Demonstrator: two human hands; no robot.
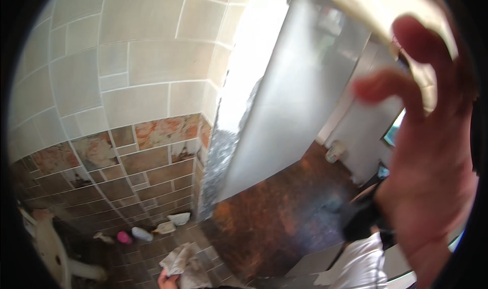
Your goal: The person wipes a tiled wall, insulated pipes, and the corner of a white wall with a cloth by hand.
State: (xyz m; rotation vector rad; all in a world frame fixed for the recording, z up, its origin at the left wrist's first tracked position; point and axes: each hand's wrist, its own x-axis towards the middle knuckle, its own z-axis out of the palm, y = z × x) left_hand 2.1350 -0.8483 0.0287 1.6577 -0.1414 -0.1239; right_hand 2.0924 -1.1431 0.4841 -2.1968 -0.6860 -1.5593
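My left hand (pixel 167 281) is at the bottom edge, with its fingers closed on a crumpled, greyish-beige cloth (pixel 185 264). The cloth hangs above the dark tiled floor (pixel 131 268). Raised close to the camera on the right is my right hand (pixel 423 148), blurred, with fingers bent and apart. Nothing shows in its grasp. Behind that hand, a pale, glossy door panel (pixel 282 102) stands beside a tiled wall (pixel 152 64).
A pedestal washbasin (pixel 55 247) is at lower left. Along the wall's foot lie a pink object (pixel 124 237), a white bottle (pixel 142 234) and other small items. Past the doorway's rough edge (pixel 221 155) are a stained brown floor (pixel 263 220) and a white bucket (pixel 334 151).
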